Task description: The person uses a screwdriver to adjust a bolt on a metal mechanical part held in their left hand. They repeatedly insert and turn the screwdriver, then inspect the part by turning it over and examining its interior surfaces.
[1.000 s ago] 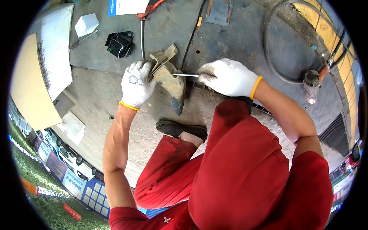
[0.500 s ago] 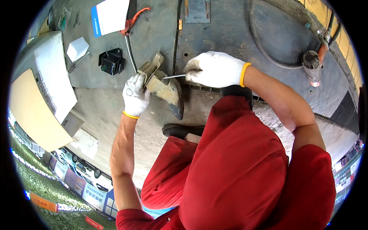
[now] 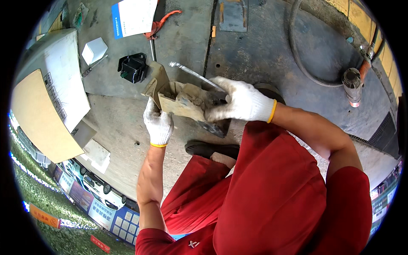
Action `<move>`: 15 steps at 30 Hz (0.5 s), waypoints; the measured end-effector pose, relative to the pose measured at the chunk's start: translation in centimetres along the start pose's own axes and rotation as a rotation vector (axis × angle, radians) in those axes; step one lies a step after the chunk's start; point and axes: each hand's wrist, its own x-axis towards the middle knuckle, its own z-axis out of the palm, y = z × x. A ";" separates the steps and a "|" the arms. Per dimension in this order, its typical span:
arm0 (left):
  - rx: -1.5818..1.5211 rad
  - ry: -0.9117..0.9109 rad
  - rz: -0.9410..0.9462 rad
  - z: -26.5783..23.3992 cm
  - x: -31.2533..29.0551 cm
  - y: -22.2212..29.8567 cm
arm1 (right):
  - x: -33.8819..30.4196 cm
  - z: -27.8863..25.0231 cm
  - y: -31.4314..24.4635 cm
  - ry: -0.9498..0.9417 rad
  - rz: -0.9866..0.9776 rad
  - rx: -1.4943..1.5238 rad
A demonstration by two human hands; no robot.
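Note:
A dirty beige trough-shaped part (image 3: 180,106) with an upright flange and a dark end is held off the ground between my two gloved hands. My left hand (image 3: 158,126) grips it at its flanged left end, fingers closed and partly hidden behind it. In my right hand (image 3: 246,101) is a slim shiny metal rod (image 3: 193,74), pinched near its lower end and pointing up and left over the part. The right fingers also touch the part's right end. Whether the rod has a handle is hidden in the palm.
A black mount-like block (image 3: 132,68), a small white box (image 3: 94,51) and a red-handled tool (image 3: 158,27) lie beyond the part. A white sheet (image 3: 135,17) partly covers that tool. Cardboard (image 3: 42,119) stands at left; a hose (image 3: 297,63) and air tool (image 3: 352,85) lie at right.
The part has turned, now showing its hollow side, and sits further right. The rod has come away from it and swung to point up-left. My right hand has moved down onto the part's end.

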 end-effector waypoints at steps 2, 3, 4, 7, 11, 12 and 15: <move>-0.126 0.053 -0.016 0.7 -0.1 0.8 | 0.6 1.0 1.0 -0.011 -0.060 -0.060; -0.123 0.046 -0.029 0.6 -0.1 1.3 | 0.7 0.8 0.6 -0.026 -0.095 -0.060; -0.120 0.038 -0.042 0.5 -0.2 1.9 | 0.7 0.6 0.2 -0.074 -0.064 -0.099; -0.085 -0.010 -0.003 -0.1 -0.6 1.6 | 0.2 0.0 -1.6 -0.157 -0.003 -0.164; 0.097 -0.073 0.035 -0.9 -1.0 1.6 | -0.5 0.2 -2.0 -0.147 -0.005 -0.163; 0.133 -0.077 0.056 -1.1 -1.2 1.5 | -0.6 0.0 -2.5 -0.160 0.014 -0.180; 0.257 -0.059 0.129 -1.6 -1.4 1.2 | -0.8 -0.7 -4.0 -0.219 0.051 -0.227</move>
